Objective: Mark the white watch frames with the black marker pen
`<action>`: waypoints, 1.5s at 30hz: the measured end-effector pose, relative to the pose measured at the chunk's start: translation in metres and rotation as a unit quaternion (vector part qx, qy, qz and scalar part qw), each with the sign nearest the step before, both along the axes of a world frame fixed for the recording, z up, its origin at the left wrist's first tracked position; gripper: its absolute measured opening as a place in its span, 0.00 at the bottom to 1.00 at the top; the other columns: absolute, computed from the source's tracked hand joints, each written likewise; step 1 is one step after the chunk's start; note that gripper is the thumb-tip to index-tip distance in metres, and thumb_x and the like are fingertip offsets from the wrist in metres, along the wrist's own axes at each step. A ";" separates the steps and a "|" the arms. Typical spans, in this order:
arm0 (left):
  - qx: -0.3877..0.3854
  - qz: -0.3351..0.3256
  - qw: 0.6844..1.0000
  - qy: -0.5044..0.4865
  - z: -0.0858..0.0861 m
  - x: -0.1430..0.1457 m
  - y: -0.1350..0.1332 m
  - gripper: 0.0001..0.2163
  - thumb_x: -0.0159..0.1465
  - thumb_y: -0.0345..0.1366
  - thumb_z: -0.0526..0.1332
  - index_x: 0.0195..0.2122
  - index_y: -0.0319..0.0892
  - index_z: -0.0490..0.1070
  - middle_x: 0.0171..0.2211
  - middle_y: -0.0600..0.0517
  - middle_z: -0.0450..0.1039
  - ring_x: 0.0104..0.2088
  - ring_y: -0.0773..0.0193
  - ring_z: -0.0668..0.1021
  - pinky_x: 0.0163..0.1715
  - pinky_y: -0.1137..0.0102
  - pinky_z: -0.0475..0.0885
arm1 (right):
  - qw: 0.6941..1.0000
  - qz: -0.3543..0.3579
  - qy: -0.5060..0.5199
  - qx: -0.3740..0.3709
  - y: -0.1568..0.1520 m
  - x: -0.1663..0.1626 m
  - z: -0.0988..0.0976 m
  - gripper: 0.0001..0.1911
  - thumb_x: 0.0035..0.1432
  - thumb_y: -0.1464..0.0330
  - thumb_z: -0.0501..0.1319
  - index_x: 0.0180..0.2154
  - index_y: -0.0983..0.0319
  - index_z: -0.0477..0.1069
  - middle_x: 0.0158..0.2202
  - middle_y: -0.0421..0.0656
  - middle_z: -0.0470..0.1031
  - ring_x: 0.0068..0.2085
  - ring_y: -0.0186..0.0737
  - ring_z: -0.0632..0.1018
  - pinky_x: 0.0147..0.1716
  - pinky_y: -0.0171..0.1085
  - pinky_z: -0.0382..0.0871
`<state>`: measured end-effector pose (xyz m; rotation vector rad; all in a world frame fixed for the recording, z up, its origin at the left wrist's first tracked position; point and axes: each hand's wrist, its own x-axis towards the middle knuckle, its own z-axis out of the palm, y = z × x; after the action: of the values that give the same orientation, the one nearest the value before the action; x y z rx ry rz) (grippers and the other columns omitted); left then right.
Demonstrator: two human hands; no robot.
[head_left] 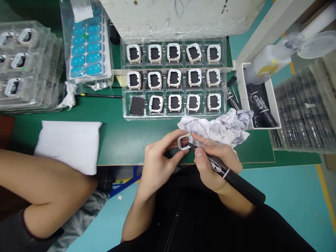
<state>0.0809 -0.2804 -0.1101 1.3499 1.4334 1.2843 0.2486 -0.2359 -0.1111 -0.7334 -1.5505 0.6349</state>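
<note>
Pinching between thumb and fingertips, the left hand (157, 161) is holding a small white frame (185, 141) just above the near edge of the green mat (126, 136). The right hand (212, 164) is closing its fingers around a black marker (231, 176) in a writing grip, with the barrel slanting down to the right. The marker tip is pointing into the frame opening and appears to be touching its inner edge, though the fingers are partly hiding the contact.

Just beyond the hands, a crumpled cloth (223, 126) is lying on the mat and touching the front rim of a clear tray (173, 116). The tray is carrying three rows of five pockets; fourteen are holding matching white frames on black inserts, and the near-left pocket (137, 106) is showing only its black insert.

To the right, a white box (240, 94) is holding more markers. To the left, a white foam pad (69, 145) is lying on the mat, with a bagged sheet of blue labels (88, 45) and stacked clear trays (23, 63) behind it. Another person's bare arm (47, 185) is resting at the lower left.
</note>
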 end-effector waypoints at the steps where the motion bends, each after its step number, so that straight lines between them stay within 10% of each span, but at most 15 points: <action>1: 0.000 0.002 1.000 -0.003 0.000 0.000 0.000 0.20 0.70 0.28 0.76 0.62 0.50 0.85 0.55 0.52 0.91 0.52 0.57 0.93 0.59 0.68 0.90 | 1.000 0.008 0.005 -0.001 0.000 0.000 0.000 0.10 0.69 0.77 0.71 0.45 0.57 0.79 0.29 0.33 0.83 0.25 0.38 0.84 0.53 0.55 0.97; 9: 0.001 0.029 0.999 -0.022 0.002 -0.002 0.002 0.26 0.71 0.34 0.79 0.69 0.50 0.81 0.57 0.46 0.86 0.50 0.57 0.91 0.54 0.65 0.90 | 0.999 0.011 0.053 -0.004 -0.003 0.003 -0.006 0.10 0.71 0.76 0.69 0.48 0.56 0.77 0.28 0.32 0.78 0.23 0.36 0.77 0.53 0.61 0.96; 15: 0.047 0.173 0.948 0.263 0.021 -0.065 0.023 0.26 0.75 0.45 0.74 0.72 0.51 0.78 0.52 0.46 0.74 0.44 0.58 0.80 0.45 0.64 0.84 | 0.999 0.030 0.031 0.000 -0.003 0.004 -0.004 0.16 0.65 0.80 0.70 0.48 0.56 0.77 0.27 0.31 0.76 0.23 0.37 0.80 0.45 0.51 0.97; 24: -0.042 0.075 0.838 0.538 0.020 -0.121 0.057 0.25 0.81 0.39 0.55 0.76 0.44 0.72 0.53 0.37 0.74 0.55 0.37 0.78 0.63 0.38 0.77 | 0.999 0.035 0.024 0.016 -0.002 0.006 -0.009 0.18 0.63 0.82 0.71 0.49 0.57 0.76 0.30 0.33 0.79 0.27 0.37 0.83 0.41 0.50 0.97; 38: -0.008 0.101 0.861 0.498 0.018 -0.071 0.096 0.08 0.74 0.40 0.70 0.48 0.43 0.79 0.51 0.38 0.78 0.58 0.35 0.79 0.64 0.42 0.76 | 0.999 0.019 0.040 0.003 -0.007 0.002 -0.013 0.11 0.68 0.77 0.69 0.47 0.56 0.77 0.30 0.35 0.81 0.27 0.40 0.84 0.38 0.48 0.94; 45: 0.045 0.124 0.930 0.344 0.026 -0.065 0.086 0.12 0.71 0.37 0.72 0.38 0.48 0.67 0.35 0.53 0.79 0.37 0.58 0.81 0.44 0.63 0.79 | 0.999 0.006 0.031 0.019 -0.005 0.004 -0.013 0.09 0.69 0.75 0.70 0.48 0.57 0.78 0.31 0.37 0.82 0.28 0.40 0.85 0.38 0.47 0.94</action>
<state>0.0158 -0.1941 -0.0842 1.8371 2.0917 1.0781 0.2522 -0.2410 -0.1240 -0.6715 -1.5066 0.6300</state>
